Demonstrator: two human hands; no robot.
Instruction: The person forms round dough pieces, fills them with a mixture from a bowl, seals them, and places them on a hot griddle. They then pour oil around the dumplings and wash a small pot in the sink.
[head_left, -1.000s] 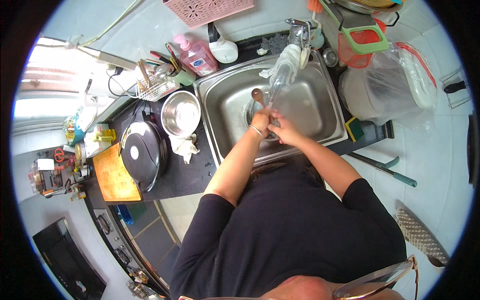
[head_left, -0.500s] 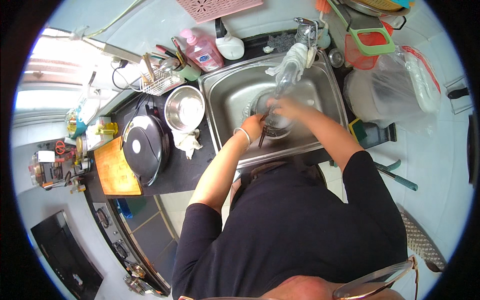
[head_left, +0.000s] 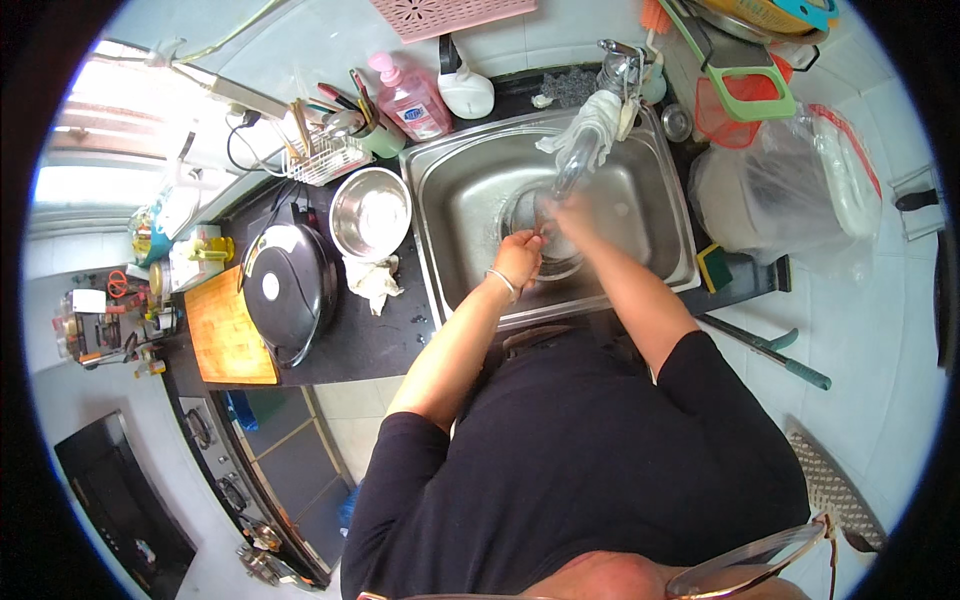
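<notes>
Both my hands work inside the steel sink (head_left: 460,190), under the tap (head_left: 622,66). The fingers of my left hand (head_left: 519,259) are closed round a few thin dark sticks, which look like chopsticks (head_left: 546,232). Close by on the right, my right hand (head_left: 574,220) is blurred by motion, near the far end of the sticks; its fingers cannot be made out. Beneath my hands a round bowl (head_left: 563,273) sits on the sink bottom, partly hidden by them. A clear stream or sleeve (head_left: 574,172) hangs from the cloth-wrapped spout (head_left: 590,125).
Left of the sink stand a steel bowl (head_left: 370,214), a crumpled cloth (head_left: 373,282), a black electric pan (head_left: 290,290) and a cutting board (head_left: 232,330). A pink soap bottle (head_left: 412,100) and a white spray bottle (head_left: 466,90) line the back. A sponge (head_left: 714,268) lies at the right edge.
My left hand has turned and shifted slightly right and the sticks no longer hang below it. My right hand has moved a little, still blurred.
</notes>
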